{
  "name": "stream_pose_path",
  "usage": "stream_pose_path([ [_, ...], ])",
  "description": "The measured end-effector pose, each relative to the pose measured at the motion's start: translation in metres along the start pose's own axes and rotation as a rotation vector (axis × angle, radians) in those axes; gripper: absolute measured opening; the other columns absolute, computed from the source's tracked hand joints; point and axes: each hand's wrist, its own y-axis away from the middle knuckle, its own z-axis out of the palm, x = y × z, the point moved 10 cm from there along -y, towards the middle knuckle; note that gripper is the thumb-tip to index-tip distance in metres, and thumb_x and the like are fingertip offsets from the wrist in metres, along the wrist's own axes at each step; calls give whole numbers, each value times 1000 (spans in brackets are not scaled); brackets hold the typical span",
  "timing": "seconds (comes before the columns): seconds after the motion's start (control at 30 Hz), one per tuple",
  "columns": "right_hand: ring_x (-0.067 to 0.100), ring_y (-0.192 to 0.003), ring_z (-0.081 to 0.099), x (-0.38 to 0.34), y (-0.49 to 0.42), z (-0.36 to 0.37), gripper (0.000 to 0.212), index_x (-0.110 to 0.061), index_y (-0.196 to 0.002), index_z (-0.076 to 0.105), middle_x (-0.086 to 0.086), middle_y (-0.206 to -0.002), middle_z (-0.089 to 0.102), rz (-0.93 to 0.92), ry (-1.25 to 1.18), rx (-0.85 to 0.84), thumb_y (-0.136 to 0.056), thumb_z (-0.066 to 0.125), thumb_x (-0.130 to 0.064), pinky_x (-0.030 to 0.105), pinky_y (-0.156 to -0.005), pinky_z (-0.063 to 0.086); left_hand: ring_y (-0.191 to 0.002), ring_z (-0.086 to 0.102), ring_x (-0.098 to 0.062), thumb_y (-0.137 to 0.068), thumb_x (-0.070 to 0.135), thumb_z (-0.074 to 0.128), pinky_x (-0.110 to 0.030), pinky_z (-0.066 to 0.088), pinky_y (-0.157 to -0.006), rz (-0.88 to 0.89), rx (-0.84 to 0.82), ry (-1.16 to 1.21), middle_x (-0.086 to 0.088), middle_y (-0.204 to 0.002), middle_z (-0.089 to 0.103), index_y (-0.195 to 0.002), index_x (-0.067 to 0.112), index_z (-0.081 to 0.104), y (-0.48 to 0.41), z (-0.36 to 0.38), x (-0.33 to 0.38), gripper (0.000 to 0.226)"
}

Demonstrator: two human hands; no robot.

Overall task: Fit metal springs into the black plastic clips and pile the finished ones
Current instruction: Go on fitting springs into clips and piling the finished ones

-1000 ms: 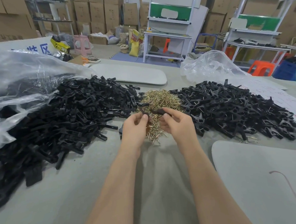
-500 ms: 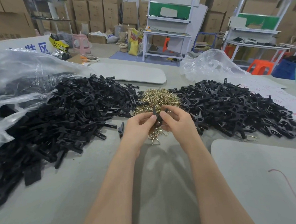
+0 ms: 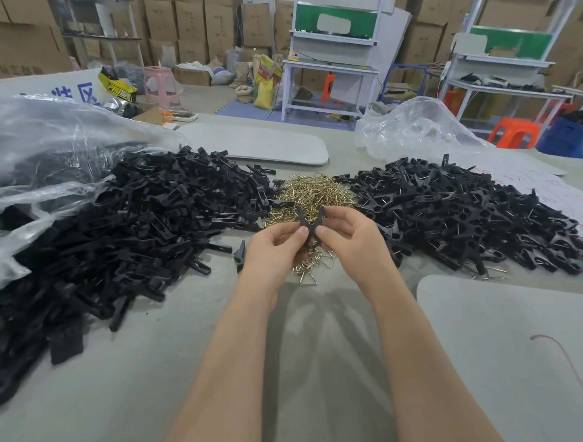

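Note:
A black plastic clip [image 3: 310,223] stands upright between my hands, its two arms spread in a V. My left hand [image 3: 274,252] pinches its left side and my right hand [image 3: 352,241] pinches its right side, thumbs meeting at the clip's middle. Behind and under my hands lies a heap of brass-coloured metal springs [image 3: 312,195]. A large pile of black clip parts [image 3: 120,238] covers the table to the left. Another pile of black clips [image 3: 470,213], with metal showing in them, spreads to the right.
A clear plastic bag [image 3: 40,147] lies over the left pile's far side, another bag [image 3: 414,131] behind the right pile. Grey boards lie at the back [image 3: 254,144] and front right [image 3: 523,343]. One loose clip half [image 3: 240,254] sits beside my left wrist.
The clip was held flat and low over the springs; my hands have turned it upright, and its two arms now stand spread above my thumbs.

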Motion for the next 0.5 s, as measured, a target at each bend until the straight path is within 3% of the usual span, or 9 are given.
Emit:
stream_pose_path([
  [0.17, 20, -94, 67, 1, -1, 0, 29, -12, -115, 58, 7, -99, 70, 1, -43, 3, -88, 62, -3, 39, -92, 53, -77, 61, -12, -89, 12, 64, -29, 51, -82, 27, -11, -20, -4, -86, 67, -109, 4, 66, 1, 0, 2, 22],
  [0.4, 21, -96, 67, 9, 3, 5, 25, -6, -113, 58, 13, -104, 68, 91, -275, -24, -90, 60, 0, 24, -79, 56, -77, 61, -11, -85, 17, 69, -31, 50, -84, 66, 10, -56, 2, -81, 66, -90, 22, 67, 1, -3, 7, 7],
  [0.5, 15, -88, 66, 11, 4, 7, 17, -13, -100, 61, 10, -100, 65, 105, -316, -18, -88, 62, -1, 21, -74, 56, -77, 64, -13, -86, 17, 69, -36, 53, -88, 111, 62, -128, 0, -82, 69, -89, 24, 66, 1, -9, 11, 8],
])
